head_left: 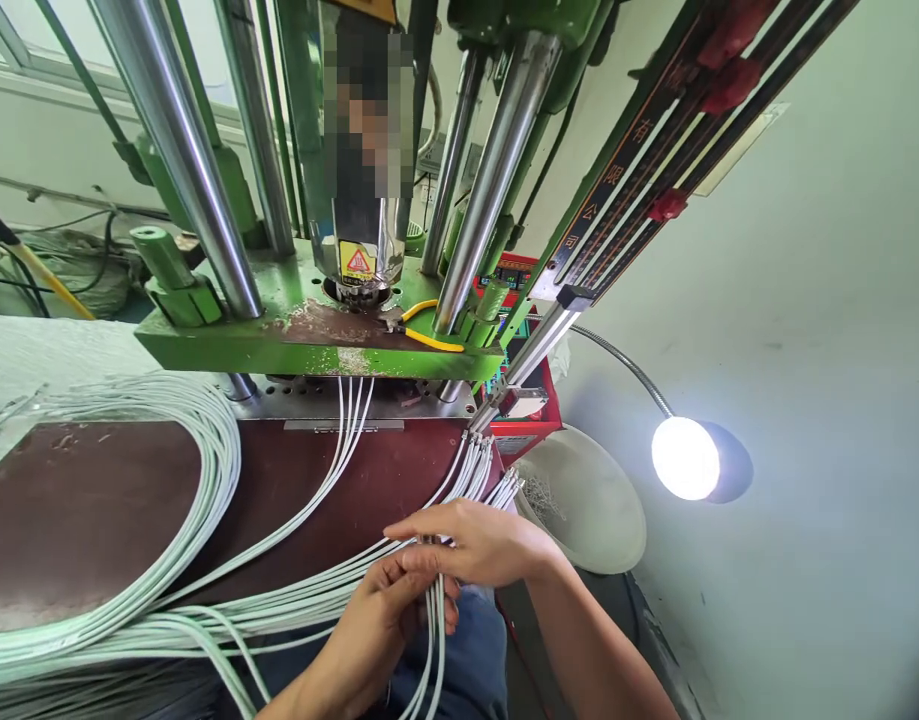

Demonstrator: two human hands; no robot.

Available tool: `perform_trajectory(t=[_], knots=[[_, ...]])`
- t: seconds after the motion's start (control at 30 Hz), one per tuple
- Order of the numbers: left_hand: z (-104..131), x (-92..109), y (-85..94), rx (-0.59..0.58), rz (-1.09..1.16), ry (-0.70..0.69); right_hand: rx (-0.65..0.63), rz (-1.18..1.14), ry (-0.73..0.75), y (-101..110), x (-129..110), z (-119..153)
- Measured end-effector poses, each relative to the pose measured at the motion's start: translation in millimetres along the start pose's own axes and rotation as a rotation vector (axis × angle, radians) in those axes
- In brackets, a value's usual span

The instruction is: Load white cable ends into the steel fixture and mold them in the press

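Close together above my lap, both hands are at a small bunch of white cables point(438, 640). My left hand point(391, 600) is closed around the bunch just below its ends, and the cables hang down from it. My right hand point(478, 540) reaches across from the right, fingers long over the top, with the metal-tipped cable ends point(429, 541) between its thumb and forefinger. Part of the grip is hidden behind the fingers. Several other white cables point(346, 450) run from under the green press plate point(241, 345) toward the left.
A big coil of white cables point(223, 470) lies on the brown table point(91, 510). More cable ends point(478, 465) rest at its right edge. Yellow-handled pliers point(433, 341) lie on the press plate. A pale basin point(609, 500) and a lit lamp point(685, 458) are at the right.
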State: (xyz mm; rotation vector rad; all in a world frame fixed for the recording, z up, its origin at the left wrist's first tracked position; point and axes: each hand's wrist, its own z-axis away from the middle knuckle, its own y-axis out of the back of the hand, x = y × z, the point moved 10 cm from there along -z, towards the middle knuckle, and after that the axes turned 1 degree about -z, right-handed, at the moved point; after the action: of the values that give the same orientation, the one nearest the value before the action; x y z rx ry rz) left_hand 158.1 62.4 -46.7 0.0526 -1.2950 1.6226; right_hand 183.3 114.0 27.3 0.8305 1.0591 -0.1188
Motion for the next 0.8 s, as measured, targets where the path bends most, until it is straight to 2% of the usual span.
perform_trajectory(t=[0.07, 0.13, 0.17, 0.23, 0.3, 0.4, 0.47, 0.53, 0.67, 0.7, 0.8], knots=[[3.6, 4.9, 8.4, 0.044, 0.038, 0.004, 0.126, 0.053, -0.043, 19.7, 11.5, -23.4], [5.5, 12.4, 14.9, 0.085, 0.012, -0.015, 0.302, 0.293, -0.122, 42.8, 24.9, -50.4], [5.9, 16.6, 17.3, 0.106, -0.02, -0.032, 0.348, 0.446, -0.173, 49.4, 31.2, -64.9], [5.8, 24.4, 20.7, 0.148, -0.092, -0.074, 0.369, 0.646, -0.233, 53.0, 39.7, -94.1], [5.1, 30.1, 22.4, 0.185, -0.154, -0.112, 0.354, 0.709, -0.239, 49.3, 43.1, -117.5], [2.1, 31.9, 21.8, 0.195, -0.192, -0.132, 0.338, 0.741, -0.229, 42.9, 41.3, -131.6], [-0.4, 30.5, 21.0, 0.183, -0.2, -0.124, 0.339, 0.757, -0.245, 42.4, 40.6, -125.1], [-2.3, 29.2, 20.3, 0.169, -0.207, -0.118, 0.354, 0.754, -0.298, 46.6, 44.4, -105.7], [-5.8, 24.4, 14.8, 0.131, -0.178, -0.116, 0.426, 0.679, -0.444, 60.1, 61.3, -35.4], [-7.1, 22.3, 12.6, 0.124, -0.166, -0.115, 0.456, 0.588, -0.46, 61.4, 66.0, -14.6], [-12.6, 14.2, 4.5, 0.106, -0.17, -0.11, 0.509, -0.041, -0.386, 48.1, 78.5, 36.8]])
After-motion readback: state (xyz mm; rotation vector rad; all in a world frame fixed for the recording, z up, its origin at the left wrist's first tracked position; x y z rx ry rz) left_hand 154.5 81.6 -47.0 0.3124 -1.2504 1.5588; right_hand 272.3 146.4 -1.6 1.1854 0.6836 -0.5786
